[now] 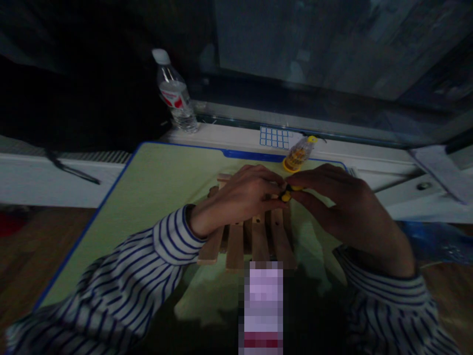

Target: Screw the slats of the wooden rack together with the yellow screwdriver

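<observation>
A small yellow-and-black piece (286, 195) is pinched where my fingertips meet; its exact kind is too small and dim to make out. My left hand (246, 192) reaches over from the left, its thumb and fingers closed on the piece's left side. From the right, the thumb and fingers of my right hand (343, 199) close on its yellow parts. Below both hands, a slatted wooden frame (235, 246) lies on the pale green tabletop (148, 197). Dark holes show in some slats, and my left hand and sleeve cover the far left part of the frame.
Just beyond my hands stands a small clear bottle (297, 155) with a yellow cap and base. A water bottle (177, 98) is on the white sill at the back left, near a blue-and-white grid sheet (274, 137). A dark window rises behind.
</observation>
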`<state>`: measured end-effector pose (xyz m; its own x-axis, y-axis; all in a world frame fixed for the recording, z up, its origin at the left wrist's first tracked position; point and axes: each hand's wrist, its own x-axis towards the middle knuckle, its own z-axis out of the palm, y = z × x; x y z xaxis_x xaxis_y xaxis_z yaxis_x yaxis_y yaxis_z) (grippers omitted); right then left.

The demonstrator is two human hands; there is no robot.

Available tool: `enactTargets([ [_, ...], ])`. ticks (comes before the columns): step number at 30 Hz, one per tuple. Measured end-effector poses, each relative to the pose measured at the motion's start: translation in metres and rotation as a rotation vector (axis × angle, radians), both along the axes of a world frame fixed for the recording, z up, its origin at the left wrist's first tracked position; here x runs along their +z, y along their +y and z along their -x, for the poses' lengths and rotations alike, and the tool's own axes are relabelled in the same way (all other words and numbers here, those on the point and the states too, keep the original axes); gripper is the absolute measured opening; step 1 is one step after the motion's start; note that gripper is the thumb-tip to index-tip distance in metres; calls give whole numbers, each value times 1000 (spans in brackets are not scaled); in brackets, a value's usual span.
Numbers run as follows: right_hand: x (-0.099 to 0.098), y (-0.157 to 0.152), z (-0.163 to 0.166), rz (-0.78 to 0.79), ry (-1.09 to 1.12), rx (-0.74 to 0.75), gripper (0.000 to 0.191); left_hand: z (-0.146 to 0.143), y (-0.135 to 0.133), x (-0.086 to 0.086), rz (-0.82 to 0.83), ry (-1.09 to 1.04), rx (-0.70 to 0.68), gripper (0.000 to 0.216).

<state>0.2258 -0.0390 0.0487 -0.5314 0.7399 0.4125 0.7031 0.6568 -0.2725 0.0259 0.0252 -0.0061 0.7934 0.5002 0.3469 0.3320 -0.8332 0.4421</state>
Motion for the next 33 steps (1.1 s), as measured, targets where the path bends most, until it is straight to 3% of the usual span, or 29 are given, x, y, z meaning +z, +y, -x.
enactTargets([
  [12, -1, 0, 3, -40, -63, -63, 19, 3, 0, 4, 11, 43, -73, 16],
  [18, -1, 0, 4, -44, -77, -62, 17, -1, -5, 5, 2, 24, 43, 20],
  [27, 6, -6, 7, -15, -36, -14, 32, -1, -2, 1, -10, -20, 17, 19],
  [33, 2, -5, 3, -21, -36, 27, 28, -1, -1, -1, -5, -36, 21, 21],
])
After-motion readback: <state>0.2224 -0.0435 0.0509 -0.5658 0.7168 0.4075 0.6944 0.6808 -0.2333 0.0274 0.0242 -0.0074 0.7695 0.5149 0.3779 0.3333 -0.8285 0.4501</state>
